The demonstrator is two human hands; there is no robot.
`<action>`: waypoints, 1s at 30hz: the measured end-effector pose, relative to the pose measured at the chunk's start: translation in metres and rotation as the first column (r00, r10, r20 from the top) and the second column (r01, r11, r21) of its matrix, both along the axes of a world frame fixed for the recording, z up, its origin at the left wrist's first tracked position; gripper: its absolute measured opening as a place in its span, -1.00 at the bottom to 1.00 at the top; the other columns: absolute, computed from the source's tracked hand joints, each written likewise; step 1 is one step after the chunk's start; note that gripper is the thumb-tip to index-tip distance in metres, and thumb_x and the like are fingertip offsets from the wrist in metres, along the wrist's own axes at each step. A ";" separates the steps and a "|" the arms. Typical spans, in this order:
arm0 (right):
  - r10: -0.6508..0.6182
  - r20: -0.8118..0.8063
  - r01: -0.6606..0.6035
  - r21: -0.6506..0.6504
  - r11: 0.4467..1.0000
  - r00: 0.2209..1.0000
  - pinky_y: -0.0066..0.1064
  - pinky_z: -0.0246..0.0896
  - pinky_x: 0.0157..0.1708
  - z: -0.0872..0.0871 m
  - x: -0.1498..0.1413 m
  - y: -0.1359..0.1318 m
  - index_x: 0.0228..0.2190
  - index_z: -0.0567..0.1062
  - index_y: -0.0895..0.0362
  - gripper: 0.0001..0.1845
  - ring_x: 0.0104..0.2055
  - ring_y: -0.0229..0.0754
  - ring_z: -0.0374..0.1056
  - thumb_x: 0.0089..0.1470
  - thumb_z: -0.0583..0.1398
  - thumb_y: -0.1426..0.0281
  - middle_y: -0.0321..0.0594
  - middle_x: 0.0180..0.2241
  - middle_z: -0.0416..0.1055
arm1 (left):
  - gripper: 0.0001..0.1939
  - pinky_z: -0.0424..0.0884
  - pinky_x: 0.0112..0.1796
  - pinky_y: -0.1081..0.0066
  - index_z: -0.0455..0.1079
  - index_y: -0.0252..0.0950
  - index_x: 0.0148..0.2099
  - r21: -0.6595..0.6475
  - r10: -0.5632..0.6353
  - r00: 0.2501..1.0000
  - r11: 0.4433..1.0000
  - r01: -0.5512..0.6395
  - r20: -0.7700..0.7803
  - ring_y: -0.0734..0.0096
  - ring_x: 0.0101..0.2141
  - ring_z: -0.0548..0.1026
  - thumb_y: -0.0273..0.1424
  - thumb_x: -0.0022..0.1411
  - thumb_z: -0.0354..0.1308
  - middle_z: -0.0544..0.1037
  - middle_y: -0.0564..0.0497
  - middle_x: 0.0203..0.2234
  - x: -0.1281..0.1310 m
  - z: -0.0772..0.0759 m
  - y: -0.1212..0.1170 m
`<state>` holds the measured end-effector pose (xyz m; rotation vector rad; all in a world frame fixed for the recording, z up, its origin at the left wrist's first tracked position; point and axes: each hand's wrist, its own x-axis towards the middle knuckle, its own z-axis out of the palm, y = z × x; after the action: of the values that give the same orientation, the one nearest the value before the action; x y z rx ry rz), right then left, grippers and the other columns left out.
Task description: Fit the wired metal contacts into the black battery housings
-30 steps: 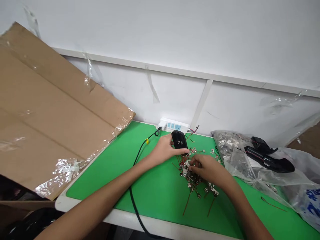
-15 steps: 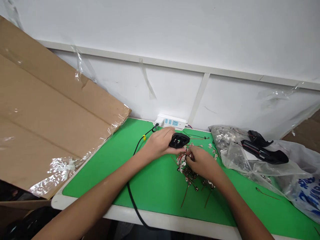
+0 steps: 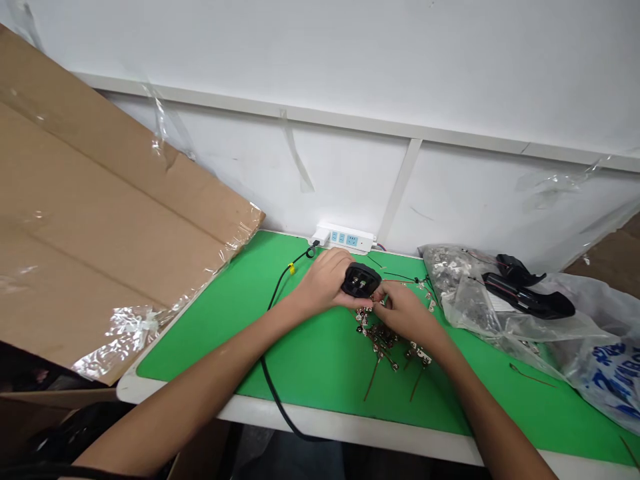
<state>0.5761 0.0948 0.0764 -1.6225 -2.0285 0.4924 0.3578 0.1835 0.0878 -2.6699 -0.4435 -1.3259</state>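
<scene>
My left hand (image 3: 326, 283) is closed around a black plastic housing (image 3: 360, 280), its hollow end turned up toward me with small metal parts visible inside. Just to the right, my right hand (image 3: 403, 308) has its fingers pinched together beside the lower edge of the housing. Whatever sits between those fingertips is too small and hidden to name. Under and around the right hand lies a pile of small metal contact plates (image 3: 379, 341) with thin brown and black wires, partly covered by the hand.
A white power strip (image 3: 350, 239) stands against the wall, with a black cable (image 3: 273, 387) running over the table's front edge. Clear plastic bags (image 3: 457, 287) at the right carry black curved housings (image 3: 530, 297). A large cardboard sheet (image 3: 110, 213) leans at the left.
My right hand has moved up from the metal pile to the housing. The left hand has tilted the housing slightly, showing more of its hollow inside. The view has shifted a little.
</scene>
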 end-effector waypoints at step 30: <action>-0.164 -0.680 0.256 0.036 0.966 0.715 -0.22 0.43 -0.15 0.013 0.016 0.007 -0.04 0.54 0.09 -0.52 -0.21 -0.08 0.53 0.11 0.33 0.07 -0.10 -0.10 0.56 | -0.36 0.39 -0.22 0.18 0.34 -0.23 -0.20 -0.163 0.001 0.995 0.987 0.015 0.098 0.20 -0.28 0.52 0.20 0.02 0.39 0.54 -0.01 -0.35 0.001 -0.003 -0.003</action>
<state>0.5924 0.1019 0.0891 -1.3076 -1.2809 0.7223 0.3586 0.1800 0.0852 -2.7460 -0.5786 -1.4888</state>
